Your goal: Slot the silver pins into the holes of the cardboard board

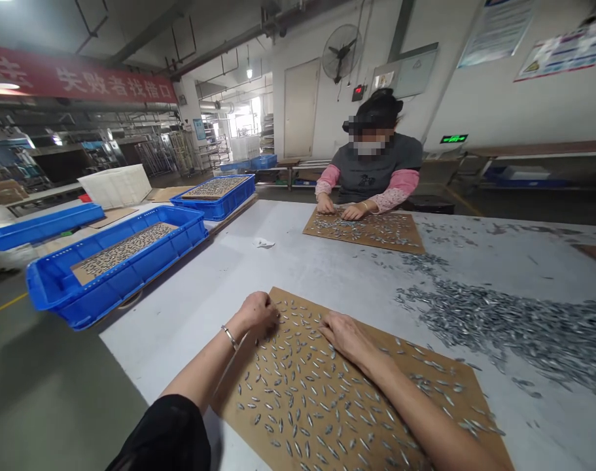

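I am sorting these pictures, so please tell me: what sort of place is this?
Probably a factory workshop: a heap of small metallic pieces on a worktable, blue crates, and a large wall fan.

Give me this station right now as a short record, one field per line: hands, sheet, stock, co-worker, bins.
Left hand: at the sheet's far left edge, fingers curled; grip contents hidden
Right hand: above the sheet, fingertips low among pieces; grip contents unclear
Sheet: brown, on the white table, strewn with small grey pieces
Stock: loose pile on the table, right of the sheet
Co-worker: across the table, both hands at another sheet
Bins: two blue bins at left, each holding piece-covered sheeting
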A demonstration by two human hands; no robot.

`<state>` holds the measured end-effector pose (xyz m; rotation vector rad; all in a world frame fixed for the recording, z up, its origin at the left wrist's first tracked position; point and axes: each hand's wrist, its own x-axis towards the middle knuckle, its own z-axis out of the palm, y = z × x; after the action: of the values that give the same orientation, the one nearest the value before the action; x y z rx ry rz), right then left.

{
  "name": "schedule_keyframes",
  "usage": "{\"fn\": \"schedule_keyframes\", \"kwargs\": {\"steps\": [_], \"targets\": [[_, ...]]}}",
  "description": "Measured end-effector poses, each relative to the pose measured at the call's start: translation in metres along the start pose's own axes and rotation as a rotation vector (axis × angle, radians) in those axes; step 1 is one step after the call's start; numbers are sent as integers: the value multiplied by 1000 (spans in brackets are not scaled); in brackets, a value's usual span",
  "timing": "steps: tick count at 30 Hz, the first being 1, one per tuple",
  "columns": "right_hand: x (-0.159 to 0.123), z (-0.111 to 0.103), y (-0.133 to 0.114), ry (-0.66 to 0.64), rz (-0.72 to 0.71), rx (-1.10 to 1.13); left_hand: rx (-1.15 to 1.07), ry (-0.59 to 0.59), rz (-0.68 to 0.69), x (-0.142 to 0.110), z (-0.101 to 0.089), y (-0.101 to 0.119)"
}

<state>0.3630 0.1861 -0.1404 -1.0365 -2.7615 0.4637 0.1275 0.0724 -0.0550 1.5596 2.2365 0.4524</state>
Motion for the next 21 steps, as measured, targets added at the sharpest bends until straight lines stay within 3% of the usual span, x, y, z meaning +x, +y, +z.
{"fn": "schedule_keyframes", "kwargs": {"steps": [5,9,21], "targets": [[-10,2,10,52,0,31,54,-127,50,-3,0,-12],[-28,8,25,91,-20,35,125,-158,80,0,5,-13],[-64,4,38,191,-121,39,340,-218,293,13,34,25]]}}
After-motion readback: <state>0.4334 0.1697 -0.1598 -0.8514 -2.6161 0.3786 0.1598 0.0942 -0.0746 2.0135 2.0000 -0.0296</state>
